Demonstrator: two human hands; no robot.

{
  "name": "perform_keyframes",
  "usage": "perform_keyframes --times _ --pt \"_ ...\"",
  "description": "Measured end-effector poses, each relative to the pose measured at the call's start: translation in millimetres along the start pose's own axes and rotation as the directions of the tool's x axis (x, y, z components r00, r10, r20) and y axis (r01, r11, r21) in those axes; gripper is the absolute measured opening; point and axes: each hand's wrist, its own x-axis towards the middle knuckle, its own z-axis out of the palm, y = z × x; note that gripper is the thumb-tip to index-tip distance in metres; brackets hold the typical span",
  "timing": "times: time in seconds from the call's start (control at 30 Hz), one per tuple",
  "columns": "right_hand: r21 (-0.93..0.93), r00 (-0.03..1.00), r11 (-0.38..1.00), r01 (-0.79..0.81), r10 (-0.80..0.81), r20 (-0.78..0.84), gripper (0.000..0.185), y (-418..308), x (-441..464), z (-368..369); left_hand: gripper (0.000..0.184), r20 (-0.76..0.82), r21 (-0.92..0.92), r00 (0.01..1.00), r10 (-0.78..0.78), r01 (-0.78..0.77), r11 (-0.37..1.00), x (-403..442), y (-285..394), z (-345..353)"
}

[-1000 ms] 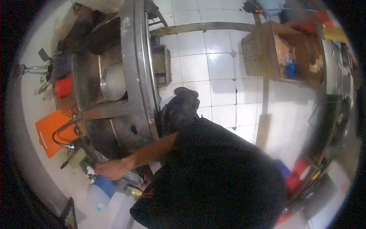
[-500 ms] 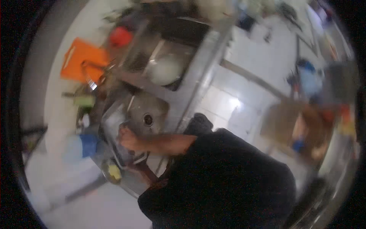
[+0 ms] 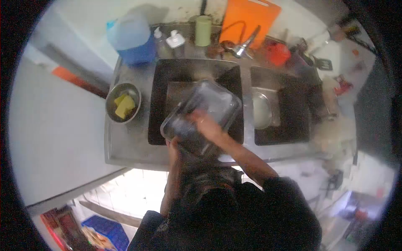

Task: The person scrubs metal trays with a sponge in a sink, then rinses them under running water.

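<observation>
- Clear rectangular container (image 3: 220,100): centre of frame, held at a slant above the left sink basin (image 3: 157,104), long axis running lower left to upper right.
- Left hand (image 3: 173,143): grip clamped on the container's lower-left rim; most fingers hidden.
- Right hand (image 3: 204,122): over the container's open side, motion-blurred. Can't tell if its grip is apart or together, or if it holds anything.
- Metal bowl (image 3: 123,86) with yellow sponges (image 3: 124,106) in it: on the steel bench (image 3: 127,144), left of the basin.
- Upper left: blue jug (image 3: 133,42); two pump bottles just right of it.
- Upper centre: green cylinder (image 3: 203,31), faucet (image 3: 247,45), orange board (image 3: 255,19) leaning on the wall.
- Right basin (image 3: 289,129): pale round item (image 3: 261,111) at its left side.
</observation>
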Motion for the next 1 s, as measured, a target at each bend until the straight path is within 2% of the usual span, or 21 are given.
perform_keyframes --times 0.03,0.1,0.17,0.23,0.33,0.43,0.53,0.6,0.67,0.73,0.8,0.83,0.87,0.93,1.0 --pt "0.02 0.996 0.999 -0.046 0.047 -0.074 0.038 12 8 1 0.056 0.013 0.003 0.999 -0.03 0.03 1.0 -1 -1 -4" --pt "0.068 0.963 0.988 -0.139 0.151 -0.222 0.034 41 28 11 0.064 0.064 0.24 0.998 -0.009 -0.007 0.971 6 -17 -13" --pt "0.067 0.989 0.995 -0.08 0.088 -0.117 0.032 36 21 32 0.071 0.043 0.257 0.998 -0.051 0.038 0.966 7 -5 0" --pt "0.123 1.0 0.992 -0.002 0.004 -0.015 0.032 28 20 38 0.072 -0.045 0.034 0.99 -0.13 0.132 0.991 0 46 43" --pt "0.221 0.947 0.932 -0.288 0.311 -0.078 0.033 32 41 27 0.071 0.012 0.179 0.986 -0.166 0.162 0.971 6 21 26" --pt "0.188 0.99 0.98 0.063 -0.038 -0.135 0.034 40 19 72 0.07 0.044 -0.08 0.988 -0.15 0.153 0.985 7 47 48" --pt "0.239 0.98 0.952 -0.193 0.201 -0.01 0.036 28 49 40 0.068 0.042 0.024 0.981 -0.188 0.187 0.982 17 17 30" --pt "0.289 0.992 0.953 -0.086 0.109 -0.065 0.038 33 38 79 0.068 0.083 -0.024 0.988 -0.128 0.13 0.991 15 26 35" --pt "0.204 0.999 0.979 -0.024 0.03 -0.03 0.039 28 47 69 0.069 0.086 -0.067 0.991 -0.104 0.11 0.992 21 23 39" --pt "0.012 0.994 1.0 -0.015 0.014 0.111 0.04 21 50 45 0.069 0.046 -0.071 0.988 -0.151 0.154 0.986 19 16 31" --pt "0.263 0.99 0.955 -0.134 0.138 0.002 0.039 24 52 55 0.07 0.037 -0.056 0.974 -0.225 0.227 0.972 14 21 33" --pt "0.261 0.993 0.96 -0.105 0.117 -0.029 0.039 27 51 57 0.07 0.031 -0.057 0.964 -0.263 0.265 0.963 9 28 40" --pt "0.258 0.994 0.963 -0.076 0.095 -0.06 0.039 28 49 57 0.071 0.03 -0.098 0.973 -0.229 0.231 0.968 7 32 45" --pt "0.016 0.988 0.991 0.136 -0.134 -0.079 0.038 26 46 64 0.072 0.02 -0.158 0.988 -0.153 0.155 0.975 5 38 44" --pt "0.082 0.999 0.997 -0.003 -0.001 0.046 0.038 44 50 59 0.074 0.029 -0.114 0.989 -0.143 0.145 0.983 -4 25 32"
